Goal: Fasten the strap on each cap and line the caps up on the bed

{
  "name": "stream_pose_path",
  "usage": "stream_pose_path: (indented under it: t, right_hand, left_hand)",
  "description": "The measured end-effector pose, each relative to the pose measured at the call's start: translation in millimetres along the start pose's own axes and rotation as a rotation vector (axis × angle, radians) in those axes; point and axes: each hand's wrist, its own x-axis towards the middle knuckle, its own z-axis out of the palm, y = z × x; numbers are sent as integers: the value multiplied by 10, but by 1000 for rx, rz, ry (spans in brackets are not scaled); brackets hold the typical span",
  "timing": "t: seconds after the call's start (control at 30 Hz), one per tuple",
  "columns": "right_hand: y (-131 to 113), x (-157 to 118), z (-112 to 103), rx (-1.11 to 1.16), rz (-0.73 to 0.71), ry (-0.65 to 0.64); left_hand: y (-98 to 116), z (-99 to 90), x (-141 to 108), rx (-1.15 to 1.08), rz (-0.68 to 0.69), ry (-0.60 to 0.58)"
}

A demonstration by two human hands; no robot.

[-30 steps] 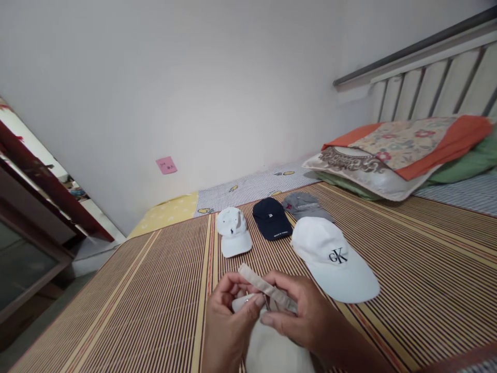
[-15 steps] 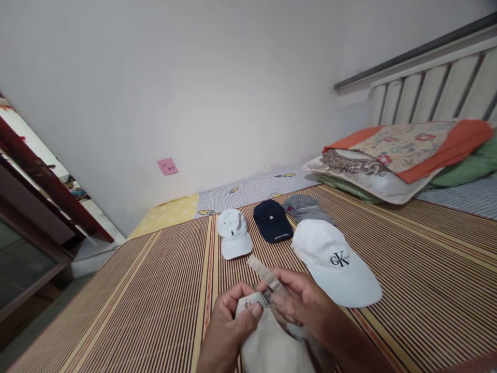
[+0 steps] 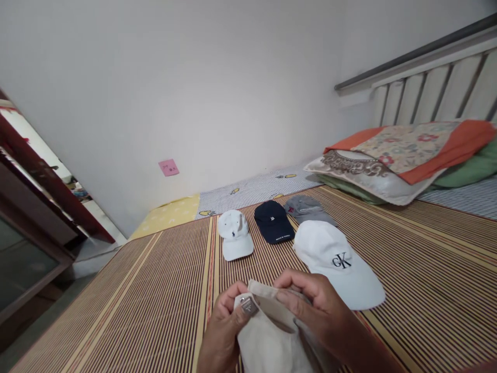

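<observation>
Close to me, both hands hold a beige cap [image 3: 264, 342] by its back strap. My left hand [image 3: 225, 326] pinches the left edge beside a metal buckle [image 3: 249, 306], thumb against it. My right hand [image 3: 310, 305] grips the strap [image 3: 264, 288] and the cap's edge on the other side, fingers closed. A gap in the fabric opens between the hands. Beyond them lie a white cap with a small dark emblem [image 3: 235, 235], a navy cap [image 3: 273, 221], a grey cap [image 3: 308, 210] and, nearest my right hand, a larger white cap with black letters [image 3: 337, 264].
A striped woven mat [image 3: 155, 290] covers the bed. Pillows [image 3: 373, 181] under an orange floral cloth [image 3: 411, 145] are piled at the right, by a radiator [image 3: 438, 88]. A pink note [image 3: 168, 167] is on the wall, and a door [image 3: 50, 176] stands at the left.
The strap, whose loose end stuck up between my hands, now lies through the buckle side and lower. My right hand has shifted right along it; the buckle now faces up by my left thumb.
</observation>
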Motion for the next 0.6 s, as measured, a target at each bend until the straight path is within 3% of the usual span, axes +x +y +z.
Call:
stream_pose_path:
  t: [0.6]
  right_hand:
    - [56,-9,-114,-114,7,-82]
  left_hand:
    - [-33,28,-2,58,10,-79]
